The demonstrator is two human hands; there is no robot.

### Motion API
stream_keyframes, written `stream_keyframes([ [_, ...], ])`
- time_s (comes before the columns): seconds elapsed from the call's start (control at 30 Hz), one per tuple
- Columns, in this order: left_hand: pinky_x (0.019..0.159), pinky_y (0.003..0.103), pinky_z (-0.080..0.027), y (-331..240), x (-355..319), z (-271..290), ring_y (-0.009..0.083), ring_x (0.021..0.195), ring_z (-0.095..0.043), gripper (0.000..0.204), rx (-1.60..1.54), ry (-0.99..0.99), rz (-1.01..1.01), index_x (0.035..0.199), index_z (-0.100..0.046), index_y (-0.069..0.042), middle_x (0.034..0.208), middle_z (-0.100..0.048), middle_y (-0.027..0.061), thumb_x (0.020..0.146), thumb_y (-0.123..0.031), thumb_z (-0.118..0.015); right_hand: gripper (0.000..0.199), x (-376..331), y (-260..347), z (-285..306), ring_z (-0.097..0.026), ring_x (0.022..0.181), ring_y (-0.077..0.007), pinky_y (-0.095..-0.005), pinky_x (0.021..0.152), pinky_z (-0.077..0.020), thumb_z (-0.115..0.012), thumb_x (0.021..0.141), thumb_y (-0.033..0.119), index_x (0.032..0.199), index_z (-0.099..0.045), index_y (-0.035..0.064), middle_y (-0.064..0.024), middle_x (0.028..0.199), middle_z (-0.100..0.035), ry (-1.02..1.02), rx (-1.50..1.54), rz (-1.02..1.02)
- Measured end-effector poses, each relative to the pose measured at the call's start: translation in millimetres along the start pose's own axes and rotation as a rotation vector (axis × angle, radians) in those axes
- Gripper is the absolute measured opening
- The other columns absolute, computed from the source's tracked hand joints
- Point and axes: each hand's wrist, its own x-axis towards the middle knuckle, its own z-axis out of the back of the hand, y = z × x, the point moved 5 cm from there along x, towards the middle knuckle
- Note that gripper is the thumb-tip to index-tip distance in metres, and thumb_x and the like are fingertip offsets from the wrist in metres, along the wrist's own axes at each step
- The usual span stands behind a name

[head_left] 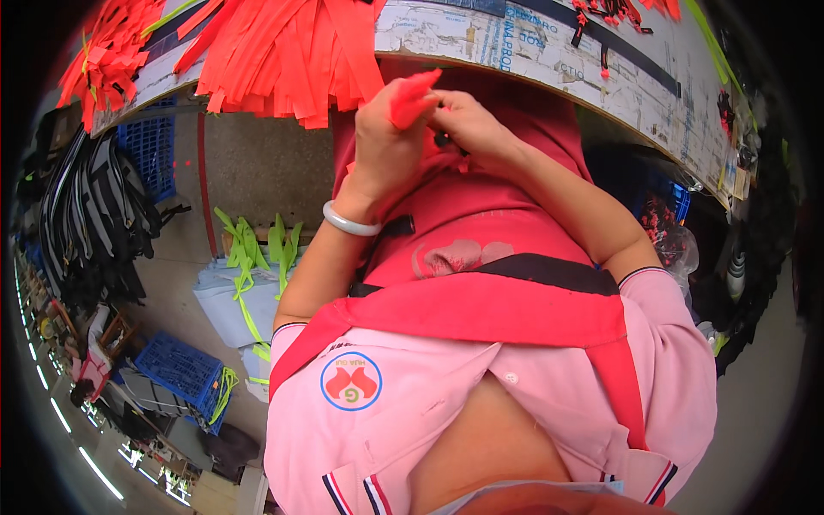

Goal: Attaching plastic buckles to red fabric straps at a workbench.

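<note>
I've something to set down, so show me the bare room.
On the worktable: between the heap of red strips and the long black band. Also the brown floor between the blue crate and red apron.
Crowded: the table's left, under red strips, and before the apron, where left hand and right hand meet.

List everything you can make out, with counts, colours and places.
Long worktable: one, mostly white, top
Narrow fabric strips: many, red, over worktable edge
Slatted plastic crates: at least two, blue, left
Long straps: many, black and grey, hanging left
Thin ribbons: several, lime, left
Flat sheets: several, pale blue, beneath ribbons
Distant person: one, pink top, far left
Smooth bangle: one, white, left wrist
Folded fabric piece: one, red, held
Cloth apron: one, red, torso
Polo shirt: one, pink, torso
Left hand: one, bare, upper middle
Right hand: one, bare, beside left
</note>
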Motion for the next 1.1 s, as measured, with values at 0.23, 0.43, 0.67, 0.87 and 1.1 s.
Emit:
stream_keyframes([
  [0.23,0.059,0.024,-0.046,23,-6,-1,0.0083,0.064,-0.057,0.01,-0.513,0.176,0.511,0.085,-0.063,0.0,0.072,-0.061,0.0012,0.089,-0.009,-0.065,0.025,8,39,27,-0.055,0.061,-0.0109,-0.0276,0.057,-0.0457,-0.059,0.091,0.023,0.089,-0.059,-0.0015,-0.0042,0.071,-0.061,-0.281,-0.465,0.489],
  [0.43,0.061,0.024,-0.047,27,-16,-6,0.0093,0.066,-0.058,0.009,-0.565,0.235,0.575,0.088,-0.063,0.0,0.074,-0.062,0.0018,0.084,-0.005,-0.07,0.023,9,55,16,-0.056,0.062,-0.0089,-0.0246,0.059,-0.0466,-0.058,0.092,0.022,0.091,-0.059,-0.001,-0.0035,0.074,-0.061,-0.266,-0.499,0.684],
  [0.67,0.061,0.024,-0.047,26,-19,6,0.0085,0.067,-0.059,0.009,-0.585,0.162,0.573,0.091,-0.065,0.0,0.077,-0.064,0.0009,0.085,-0.005,-0.069,0.033,14,-4,31,-0.037,0.043,-0.0018,-0.0183,0.037,-0.0243,-0.052,0.097,0.036,0.099,-0.059,0.0044,0.0008,0.069,-0.056,0.2,0.332,-0.148],
  [0.87,0.06,0.023,-0.046,17,-19,4,0.0066,0.067,-0.057,0.009,-0.506,0.2,0.489,0.091,-0.067,0.001,0.075,-0.063,0.0,0.086,-0.005,-0.069,0.037,12,-7,34,-0.034,0.042,-0.0027,-0.0194,0.038,-0.0216,-0.055,0.095,0.039,0.088,-0.06,0.0033,0.0023,0.059,-0.05,0.094,0.379,-0.145],
  [1.1,0.06,0.023,-0.045,11,-19,4,0.006,0.067,-0.056,0.01,-0.433,0.223,0.454,0.091,-0.067,0.001,0.074,-0.063,-0.0006,0.085,-0.006,-0.069,0.044,-1,-3,24,-0.027,0.037,-0.0033,-0.0205,0.037,-0.0192,-0.056,0.094,0.044,0.079,-0.061,0.0038,0.0039,0.048,-0.04,0.259,0.348,-0.168],
])
